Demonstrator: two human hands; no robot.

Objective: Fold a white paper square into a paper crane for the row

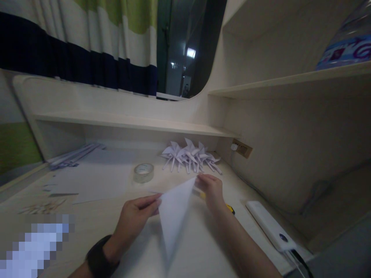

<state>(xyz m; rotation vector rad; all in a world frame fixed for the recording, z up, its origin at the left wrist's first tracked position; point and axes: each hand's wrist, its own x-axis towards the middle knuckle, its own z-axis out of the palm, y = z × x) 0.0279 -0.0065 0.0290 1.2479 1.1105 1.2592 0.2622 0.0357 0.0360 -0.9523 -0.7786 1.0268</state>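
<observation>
A folded white sheet of paper (176, 210), triangular in outline, is held up above the desk between both hands. My left hand (139, 212), with a dark band on its wrist, pinches the paper's left corner between thumb and fingers. At the upper right corner, my right hand (211, 189) grips the paper with its fingertips. Partly hidden behind the right hand and forearm lies a yellow and black tool (230, 209), its kind unclear. A roll of clear tape (143, 173) rests on the desk beyond the left hand.
Several white paper pinwheels (188, 154) are heaped at the back. To the left lie white paper sheets (101, 173) and rolled paper sticks (77, 154). A white power bank (269, 224) with cables is at right, below a wall socket (242, 148). A bottle (348, 42) stands on the shelf.
</observation>
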